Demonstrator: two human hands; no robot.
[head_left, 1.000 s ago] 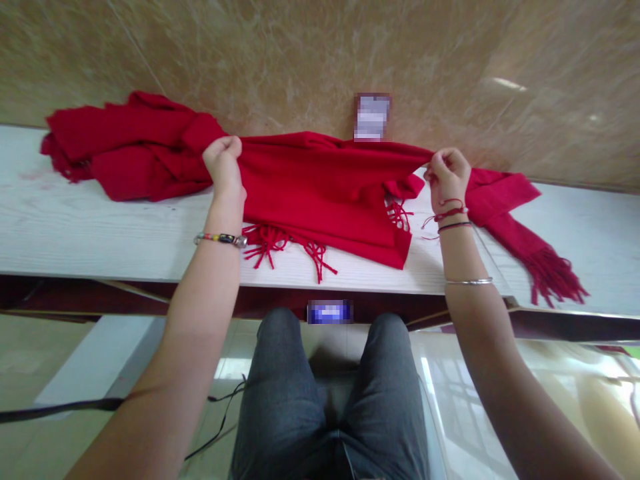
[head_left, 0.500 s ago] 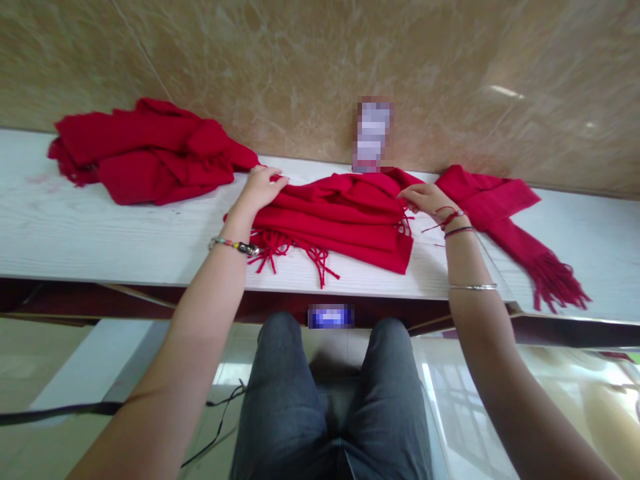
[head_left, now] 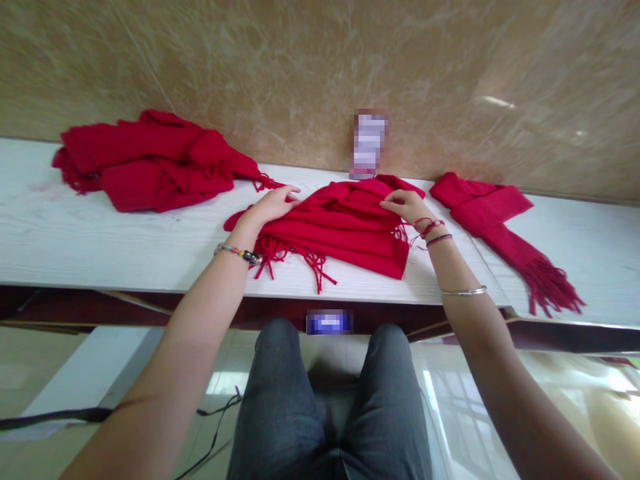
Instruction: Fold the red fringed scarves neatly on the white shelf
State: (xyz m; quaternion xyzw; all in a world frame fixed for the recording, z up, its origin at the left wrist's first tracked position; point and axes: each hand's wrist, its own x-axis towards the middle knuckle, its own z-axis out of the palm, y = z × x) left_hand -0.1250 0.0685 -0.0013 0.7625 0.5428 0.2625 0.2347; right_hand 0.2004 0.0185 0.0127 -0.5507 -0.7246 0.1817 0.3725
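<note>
A red fringed scarf (head_left: 340, 227) lies bunched in folds on the white wooden table (head_left: 100, 247), right in front of me. My left hand (head_left: 270, 205) rests flat on its left end, fingers stretched out. My right hand (head_left: 406, 205) lies on its right end with the fingers bent onto the cloth; whether they pinch it I cannot tell. Fringe hangs toward the table's front edge.
A heap of red scarves (head_left: 145, 163) sits at the back left. Another red scarf (head_left: 500, 220) trails off to the right, its fringe at the table edge. A marble wall (head_left: 300, 73) rises behind. My legs in grey trousers (head_left: 330, 407) are under the table; a black cable (head_left: 55, 417) crosses the floor.
A second ago both hands held the scarf stretched up above the table. They have lowered it onto the table, folded it together, and now rest on top of it.
</note>
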